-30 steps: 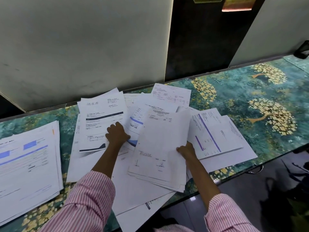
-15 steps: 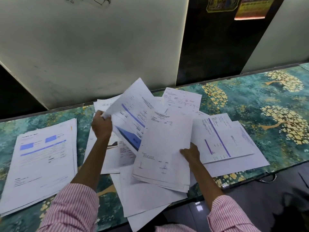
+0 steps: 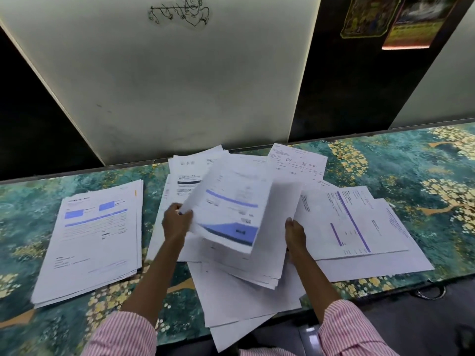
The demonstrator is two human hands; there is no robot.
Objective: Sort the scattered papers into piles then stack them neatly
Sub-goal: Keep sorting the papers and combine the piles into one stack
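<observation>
Left hand point(image 3: 177, 223): pinching corner of lifted blue-banded sheet point(image 3: 231, 209). Right hand point(image 3: 295, 236): gripping edge of loose sheaf point(image 3: 257, 267) between hands. Sorted pile point(image 3: 95, 235) left of left hand; scattered papers point(image 3: 347, 227) right of right hand.

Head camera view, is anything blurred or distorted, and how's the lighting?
Head view: the blue-banded sheet pinched by the left hand is motion-smeared; the sorted pile at left reads sharper. Head view: wide-angle bends the table edge; lighting is dim and even, no glare on the papers.
</observation>
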